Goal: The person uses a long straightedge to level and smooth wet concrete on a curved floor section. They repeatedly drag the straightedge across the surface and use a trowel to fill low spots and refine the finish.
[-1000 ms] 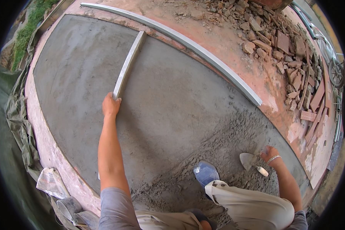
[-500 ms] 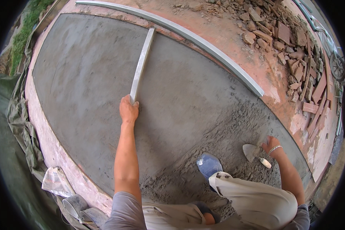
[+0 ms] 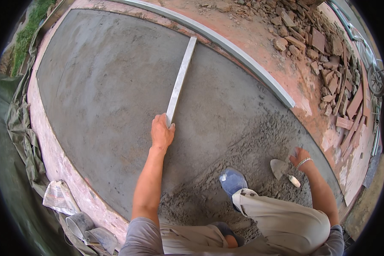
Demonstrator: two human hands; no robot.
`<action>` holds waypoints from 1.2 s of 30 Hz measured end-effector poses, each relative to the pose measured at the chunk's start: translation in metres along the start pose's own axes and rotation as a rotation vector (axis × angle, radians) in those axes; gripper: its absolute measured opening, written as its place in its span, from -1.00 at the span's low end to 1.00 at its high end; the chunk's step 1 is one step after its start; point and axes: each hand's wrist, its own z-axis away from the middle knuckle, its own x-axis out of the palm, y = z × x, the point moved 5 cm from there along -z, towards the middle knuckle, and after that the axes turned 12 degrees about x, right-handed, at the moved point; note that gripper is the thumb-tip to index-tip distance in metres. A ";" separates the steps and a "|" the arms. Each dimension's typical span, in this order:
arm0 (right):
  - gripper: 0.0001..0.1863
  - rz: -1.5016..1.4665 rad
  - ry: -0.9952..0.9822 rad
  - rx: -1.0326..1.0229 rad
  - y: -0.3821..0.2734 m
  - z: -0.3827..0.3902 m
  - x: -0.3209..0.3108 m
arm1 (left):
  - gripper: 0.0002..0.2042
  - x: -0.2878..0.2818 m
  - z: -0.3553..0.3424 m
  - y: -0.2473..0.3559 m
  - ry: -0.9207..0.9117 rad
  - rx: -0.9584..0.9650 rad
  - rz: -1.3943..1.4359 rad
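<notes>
My left hand (image 3: 162, 131) is closed around the near end of a long pale metal straightedge (image 3: 181, 79). The bar lies across smooth wet grey mortar (image 3: 111, 85), its far end close to the slab's far border. At the right, my right hand (image 3: 301, 158) is low over rough mortar, fingers curled; whatever they may hold is hidden. A bracelet circles that wrist. Just left of this hand a pointing trowel (image 3: 280, 168) with a pale handle lies on the mortar, apart from the fingers.
A longer metal bar (image 3: 243, 55) runs along the far border. Broken brick and rubble (image 3: 318, 40) are heaped at the far right. My blue shoe (image 3: 233, 181) stands in the rough mortar. At the lower left are a white sack (image 3: 60, 197), a bucket (image 3: 80, 224) and a green tarp (image 3: 8, 170).
My left hand has slid the straightedge to the right across the mortar and slightly nearer. My right hand and the trowel have stayed almost in place.
</notes>
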 end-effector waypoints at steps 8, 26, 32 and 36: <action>-0.59 -0.030 -0.020 -0.011 -0.015 0.006 -0.006 | -0.52 0.020 0.047 0.054 -0.086 0.069 0.029; -0.56 -0.056 -0.156 -0.027 -0.053 0.008 -0.013 | -0.55 -0.033 0.018 -0.032 -0.019 -0.078 -0.217; -0.58 -0.095 -0.129 -0.081 -0.052 0.007 -0.006 | -0.55 0.008 0.046 0.037 -0.075 0.049 -0.153; -0.59 -0.082 -0.120 -0.079 -0.049 0.008 -0.004 | -0.53 0.030 0.059 0.080 -0.135 0.111 -0.099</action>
